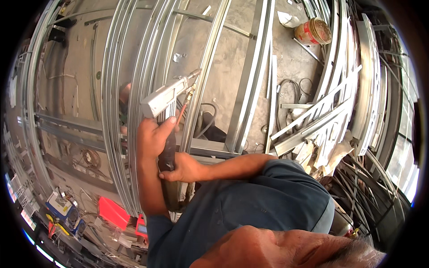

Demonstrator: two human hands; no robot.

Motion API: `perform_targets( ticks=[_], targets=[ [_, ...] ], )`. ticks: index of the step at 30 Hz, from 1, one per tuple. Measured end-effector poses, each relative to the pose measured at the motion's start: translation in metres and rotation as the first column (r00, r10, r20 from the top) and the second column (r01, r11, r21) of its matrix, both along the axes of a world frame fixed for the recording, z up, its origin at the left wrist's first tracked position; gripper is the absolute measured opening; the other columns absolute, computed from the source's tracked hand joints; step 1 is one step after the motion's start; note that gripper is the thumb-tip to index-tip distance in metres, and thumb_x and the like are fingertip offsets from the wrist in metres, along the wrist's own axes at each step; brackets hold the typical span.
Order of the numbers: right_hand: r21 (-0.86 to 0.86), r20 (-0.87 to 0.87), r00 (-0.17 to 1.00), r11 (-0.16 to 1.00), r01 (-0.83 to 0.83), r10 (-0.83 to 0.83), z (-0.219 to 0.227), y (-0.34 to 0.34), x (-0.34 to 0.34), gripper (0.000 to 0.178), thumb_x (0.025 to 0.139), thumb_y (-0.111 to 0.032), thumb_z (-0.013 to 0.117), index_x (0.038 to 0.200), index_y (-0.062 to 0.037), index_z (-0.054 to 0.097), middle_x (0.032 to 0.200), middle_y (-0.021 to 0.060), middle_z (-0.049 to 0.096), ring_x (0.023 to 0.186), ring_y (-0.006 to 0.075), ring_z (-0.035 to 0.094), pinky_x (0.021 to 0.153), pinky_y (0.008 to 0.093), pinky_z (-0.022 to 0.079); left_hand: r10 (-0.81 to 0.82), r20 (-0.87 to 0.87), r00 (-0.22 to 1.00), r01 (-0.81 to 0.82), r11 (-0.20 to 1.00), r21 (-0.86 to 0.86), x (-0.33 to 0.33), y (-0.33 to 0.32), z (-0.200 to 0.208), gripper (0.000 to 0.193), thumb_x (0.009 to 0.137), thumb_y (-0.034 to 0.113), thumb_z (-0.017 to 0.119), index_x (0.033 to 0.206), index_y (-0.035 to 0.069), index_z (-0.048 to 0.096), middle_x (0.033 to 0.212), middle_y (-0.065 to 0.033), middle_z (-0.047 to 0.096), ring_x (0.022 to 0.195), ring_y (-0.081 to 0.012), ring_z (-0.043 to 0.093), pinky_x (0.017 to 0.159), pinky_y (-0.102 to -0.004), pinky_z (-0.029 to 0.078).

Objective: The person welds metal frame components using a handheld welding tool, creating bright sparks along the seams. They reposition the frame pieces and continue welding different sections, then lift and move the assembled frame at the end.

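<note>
My left hand (154,136) is closed around the upper part of a handheld welding gun (163,96), just under its pale grey body. Lower down, my right hand (185,167) wraps the black handle and sleeve, its thumb across the front. The gun's metal nozzle points up and to the right, its tip at or just above a long steel rail (210,44); whether they touch I cannot tell. An orange tube with a brass fitting (190,95) runs along the gun's right side toward the tip. My forearms hide part of the rails beneath.
Parallel steel rails and a crossbar (71,123) form a frame around the gun. To the right lie loose metal profiles (313,116) and a black cable (288,91). A dirty red-and-tan bucket (313,32) stands far right. A red panel (112,213) and blue box (60,204) are lower left.
</note>
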State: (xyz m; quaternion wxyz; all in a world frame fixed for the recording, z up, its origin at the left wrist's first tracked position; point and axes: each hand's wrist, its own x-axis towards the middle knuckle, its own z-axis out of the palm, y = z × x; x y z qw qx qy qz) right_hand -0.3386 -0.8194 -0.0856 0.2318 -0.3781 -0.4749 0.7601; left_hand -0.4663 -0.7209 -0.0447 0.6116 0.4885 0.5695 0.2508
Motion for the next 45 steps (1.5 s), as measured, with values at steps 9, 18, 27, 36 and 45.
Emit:
perform_targets(
  ticks=[9, 18, 27, 36, 45],
  targets=[
    [-0.080, 0.049, 0.996, 0.994, 0.073, -0.069, -0.016, 0.008, -0.007, 0.048, 0.080, -0.042, 0.075, 0.101, -0.0016, 0.062, 0.087, 0.0202, 0.068, 0.084, 0.0368, 0.068, 0.078, 0.0431, 0.052, 0.026, 0.125, 0.992, -0.018, 0.998, -0.060, 0.007, 0.019, -0.024, 0.034, 0.093, 0.016, 0.065, 0.120, -0.006, 0.063, 0.096, -0.0092, 0.069, 0.075, -0.0146, 0.063, 0.067, -0.0301, 0.052],
    [-0.079, 0.039, 0.995, 0.993, 0.090, -0.087, -0.020, 0.013, -0.013, 0.048, 0.079, -0.042, 0.076, 0.101, -0.0007, 0.062, 0.086, 0.0207, 0.069, 0.083, 0.0370, 0.069, 0.077, 0.0430, 0.053, -0.029, 0.095, 0.995, 0.034, 0.998, -0.054, 0.004, 0.029, -0.022, 0.035, 0.093, 0.017, 0.066, 0.120, -0.005, 0.063, 0.093, -0.0079, 0.068, 0.074, -0.0144, 0.062, 0.066, -0.0304, 0.051],
    [-0.064, 0.026, 0.994, 0.992, 0.105, -0.103, -0.024, 0.014, -0.016, 0.047, 0.080, -0.040, 0.076, 0.101, -0.0006, 0.061, 0.085, 0.0197, 0.069, 0.082, 0.0352, 0.069, 0.076, 0.0423, 0.053, -0.097, 0.044, 0.994, 0.100, 0.994, -0.053, -0.003, 0.031, -0.029, 0.033, 0.093, 0.016, 0.066, 0.117, -0.006, 0.063, 0.094, -0.0086, 0.067, 0.075, -0.0148, 0.061, 0.067, -0.0308, 0.050],
    [-0.071, 0.045, 0.994, 0.993, 0.098, -0.095, -0.022, 0.015, -0.015, 0.048, 0.080, -0.040, 0.076, 0.102, -0.0005, 0.061, 0.086, 0.0200, 0.068, 0.082, 0.0351, 0.069, 0.076, 0.0424, 0.053, -0.089, 0.062, 0.994, 0.093, 0.993, -0.072, -0.003, 0.031, -0.031, 0.032, 0.093, 0.016, 0.065, 0.118, -0.006, 0.062, 0.095, -0.0080, 0.067, 0.074, -0.0144, 0.061, 0.067, -0.0303, 0.050],
    [-0.082, 0.059, 0.994, 0.992, 0.094, -0.090, -0.024, 0.013, -0.017, 0.049, 0.079, -0.039, 0.077, 0.103, 0.0003, 0.060, 0.086, 0.0210, 0.068, 0.083, 0.0364, 0.069, 0.076, 0.0428, 0.053, -0.054, 0.053, 0.997, 0.057, 0.997, -0.052, 0.000, 0.029, -0.030, 0.029, 0.092, 0.018, 0.066, 0.112, -0.004, 0.066, 0.083, -0.0062, 0.069, 0.072, -0.0131, 0.063, 0.066, -0.0294, 0.050]
  ],
)
